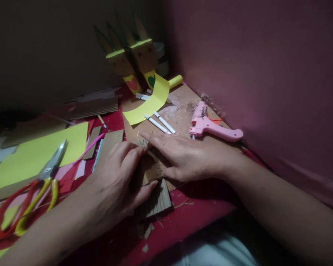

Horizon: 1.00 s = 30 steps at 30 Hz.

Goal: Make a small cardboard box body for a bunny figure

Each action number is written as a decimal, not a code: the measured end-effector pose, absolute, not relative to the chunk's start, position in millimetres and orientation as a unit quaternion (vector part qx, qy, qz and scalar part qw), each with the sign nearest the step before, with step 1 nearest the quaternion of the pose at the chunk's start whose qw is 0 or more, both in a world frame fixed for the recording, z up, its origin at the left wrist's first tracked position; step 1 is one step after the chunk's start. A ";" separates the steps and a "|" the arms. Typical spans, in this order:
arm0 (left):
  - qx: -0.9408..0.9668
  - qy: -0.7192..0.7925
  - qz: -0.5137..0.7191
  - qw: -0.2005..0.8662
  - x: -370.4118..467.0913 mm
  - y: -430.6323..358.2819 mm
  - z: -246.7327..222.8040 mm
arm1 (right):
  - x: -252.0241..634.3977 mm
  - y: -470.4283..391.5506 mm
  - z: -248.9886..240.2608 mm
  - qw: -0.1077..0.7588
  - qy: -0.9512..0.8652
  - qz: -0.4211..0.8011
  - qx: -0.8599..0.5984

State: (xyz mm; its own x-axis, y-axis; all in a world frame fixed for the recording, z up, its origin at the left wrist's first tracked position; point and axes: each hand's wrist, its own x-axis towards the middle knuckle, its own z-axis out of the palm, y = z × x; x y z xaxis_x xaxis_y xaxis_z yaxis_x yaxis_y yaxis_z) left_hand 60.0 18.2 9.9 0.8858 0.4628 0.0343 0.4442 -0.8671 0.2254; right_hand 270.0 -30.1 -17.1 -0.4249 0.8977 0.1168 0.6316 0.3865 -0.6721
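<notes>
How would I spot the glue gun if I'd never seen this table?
Find the pinkish wall on the right. Beside it, just beyond the right hand, lies the glue gun: pale pink with a long handle, unlike the slim white pens nearby.

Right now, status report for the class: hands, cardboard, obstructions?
Left hand holding cardboard piece. Right hand at its right edge. Scissors left, pink glue gun right; neither between hands.

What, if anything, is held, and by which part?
The left hand holds a cardboard piece by its near and far edges; whether the right hand grips too is unclear.
</notes>
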 end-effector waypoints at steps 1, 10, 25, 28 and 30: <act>0.966 0.233 0.040 0.108 60.4 19.3 10.3 | 270.1 -29.9 -17.7 0.246 -0.798 0.278 -0.474; 0.976 0.201 0.029 0.080 62.4 22.3 13.0 | 271.3 -28.9 -25.6 0.251 -0.795 0.275 -0.480; 0.973 0.205 0.050 0.092 68.8 22.7 7.5 | 271.1 -29.4 -22.4 0.249 -0.800 0.277 -0.470; 0.972 0.207 0.048 0.102 71.8 20.9 11.8 | 271.1 -29.5 -21.4 0.253 -0.801 0.278 -0.465; 0.973 0.204 0.048 0.093 74.0 19.9 14.0 | 271.0 -29.2 -21.6 0.259 -0.801 0.279 -0.463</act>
